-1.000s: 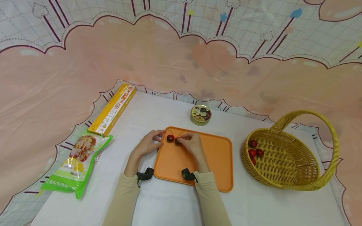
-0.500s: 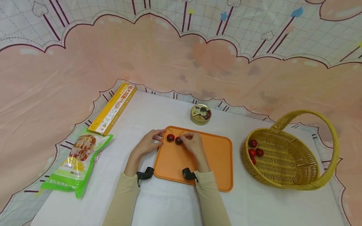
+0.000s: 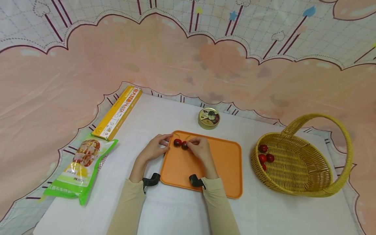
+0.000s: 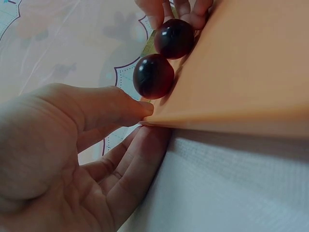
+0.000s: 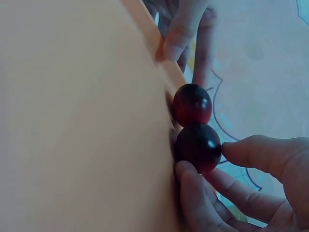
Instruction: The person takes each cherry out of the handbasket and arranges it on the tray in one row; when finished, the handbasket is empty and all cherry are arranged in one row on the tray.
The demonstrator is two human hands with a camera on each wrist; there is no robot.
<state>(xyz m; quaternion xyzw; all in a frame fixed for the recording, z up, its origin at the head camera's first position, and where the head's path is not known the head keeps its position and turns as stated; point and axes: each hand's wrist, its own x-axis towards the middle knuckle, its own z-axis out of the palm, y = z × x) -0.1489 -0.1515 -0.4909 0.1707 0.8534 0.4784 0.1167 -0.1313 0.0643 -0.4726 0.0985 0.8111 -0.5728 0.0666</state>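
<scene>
Two dark red cherries with stems lie side by side near the far left corner of an orange tray [image 3: 223, 169]. My right hand [image 3: 201, 149] pinches the right cherry [image 5: 199, 147] between thumb and fingertips. Its neighbour, the left cherry [image 3: 177, 142], appears to touch it in the right wrist view. At the tray's left rim, my left hand [image 3: 154, 148] grips the edge, thumb [image 4: 113, 107] on the upper side and fingers underneath. Part of the right cherry is hidden behind the right fingers in the head view.
A wicker basket [image 3: 293, 192] with a tall handle stands at the right, holding several cherries [image 3: 262, 158]. Behind the tray sits a round tin [image 3: 209, 118]. On the left lie a yellow pasta box [image 3: 117, 112] and a green-and-white food bag [image 3: 80, 169]. A patterned cloth [image 3: 176, 58] hangs behind.
The right hand's cherry shifts slightly right, then back left against the other cherry. The left hand stays on the tray's rim.
</scene>
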